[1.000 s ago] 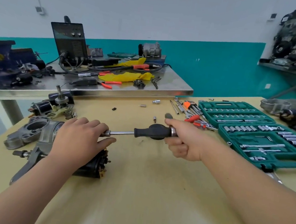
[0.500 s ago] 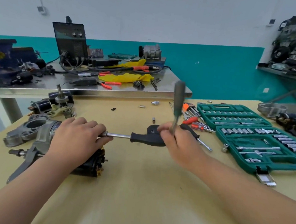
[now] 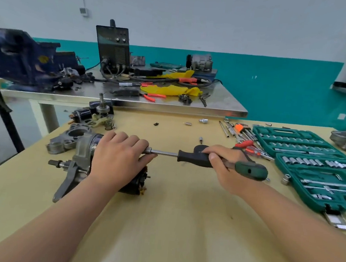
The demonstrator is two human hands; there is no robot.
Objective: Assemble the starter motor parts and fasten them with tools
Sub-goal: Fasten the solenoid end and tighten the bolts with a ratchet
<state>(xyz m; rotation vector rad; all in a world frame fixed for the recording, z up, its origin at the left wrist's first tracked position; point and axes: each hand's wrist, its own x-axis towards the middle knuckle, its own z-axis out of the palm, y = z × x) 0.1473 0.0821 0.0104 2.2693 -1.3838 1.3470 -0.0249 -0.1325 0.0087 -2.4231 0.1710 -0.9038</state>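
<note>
- The green-and-black tool handle (image 3: 251, 171) stood upright above my right hand (image 3: 225, 170) half a second ago. Now it lies flat and sticks out to the right of my fist.
- My left hand (image 3: 120, 159) has not shifted.
- The grey cast-metal and black starter motor (image 3: 80, 155) lies on its side on the tan wooden table (image 3: 168, 226), at the left, under my left hand.
- The motor's long axis runs left to right. Its stubby shaft end points left and its black rear end points right.
- My left fingers are curled over the top of the motor, close together, with the thumb down its right side, holding it.
- The black-gripped driver (image 3: 192, 157) lies in line with the motor, and its chrome shaft (image 3: 163, 152) points left.
- The shaft's tip is hidden under my left fingertips, so I cannot tell what it seats on.
- My right fingers are wrapped round the rear of the black grip, where the green handle begins, with the thumb on top.
- The open green plastic socket case (image 3: 298, 172) sits just to the right of that hand.
</note>
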